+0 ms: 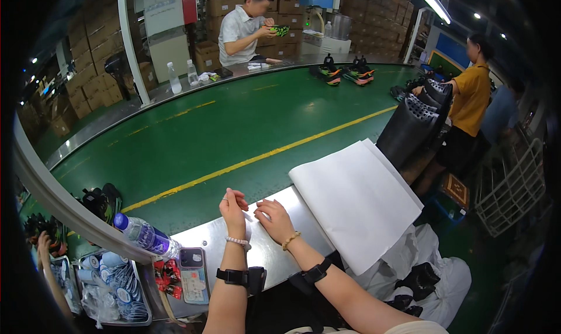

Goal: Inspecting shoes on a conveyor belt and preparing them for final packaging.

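Two bare hands rest on the metal ledge [274, 255] beside a green conveyor belt [234, 129]: the left hand [233, 208] pinches its fingertips together on something too small to make out, the right hand [273, 217] lies loosely curled and holds nothing. Just right of the hands, a stack of white paper sheets [356, 199] overhangs the ledge; to their left lie a water bottle [143, 236] and a phone [193, 274]

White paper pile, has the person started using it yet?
Nothing looks done yet: the white paper pile lies neat beside the green belt. In hand: left hand and right hand are at the metal ledge, holding no sheet. Left: the shoes far up the belt lie unwrapped.
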`<state>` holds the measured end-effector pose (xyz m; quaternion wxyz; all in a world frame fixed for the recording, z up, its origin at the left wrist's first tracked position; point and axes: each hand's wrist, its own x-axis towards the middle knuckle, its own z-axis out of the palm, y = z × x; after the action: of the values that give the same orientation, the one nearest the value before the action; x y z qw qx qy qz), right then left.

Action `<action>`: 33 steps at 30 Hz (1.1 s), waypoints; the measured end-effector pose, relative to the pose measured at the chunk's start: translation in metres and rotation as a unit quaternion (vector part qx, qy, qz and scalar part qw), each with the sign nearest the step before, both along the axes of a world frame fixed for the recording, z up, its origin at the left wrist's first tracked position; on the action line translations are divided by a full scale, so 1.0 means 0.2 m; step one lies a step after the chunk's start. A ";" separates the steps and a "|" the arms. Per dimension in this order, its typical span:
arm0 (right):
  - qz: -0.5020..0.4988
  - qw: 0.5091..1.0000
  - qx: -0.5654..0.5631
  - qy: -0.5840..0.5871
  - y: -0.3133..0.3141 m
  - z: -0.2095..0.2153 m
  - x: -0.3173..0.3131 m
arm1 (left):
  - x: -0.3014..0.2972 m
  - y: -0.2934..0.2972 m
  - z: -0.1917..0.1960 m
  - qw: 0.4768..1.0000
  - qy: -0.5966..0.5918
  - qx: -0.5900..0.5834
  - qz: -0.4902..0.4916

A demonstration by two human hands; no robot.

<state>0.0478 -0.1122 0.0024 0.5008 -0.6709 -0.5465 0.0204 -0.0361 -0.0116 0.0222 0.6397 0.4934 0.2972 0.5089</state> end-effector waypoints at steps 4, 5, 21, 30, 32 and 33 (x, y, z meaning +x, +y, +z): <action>0.002 1.000 0.005 -0.010 0.00 0.01 0.01 | 0.00 0.00 0.01 1.000 -0.010 -0.026 0.002; -0.002 1.000 -0.004 -0.003 -0.01 0.01 0.01 | 0.00 0.00 0.01 1.000 0.002 -0.027 0.009; -0.032 0.999 -0.021 0.005 -0.01 0.03 0.00 | 0.01 0.03 0.00 0.997 0.069 -0.017 0.004; -0.071 0.996 0.044 0.007 0.01 0.00 -0.01 | 0.01 0.01 0.00 0.995 0.103 0.017 0.008; -0.078 0.996 0.043 0.009 0.02 -0.01 -0.01 | 0.00 0.03 0.00 0.994 0.106 0.013 0.001; -0.076 0.996 0.041 0.008 0.02 -0.01 -0.01 | 0.00 0.04 -0.01 0.994 0.107 0.012 -0.004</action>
<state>0.0462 -0.1079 0.0008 0.5321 -0.6892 -0.4906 -0.0348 -0.0360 -0.0034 0.0207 0.5998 0.5541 0.3562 0.4543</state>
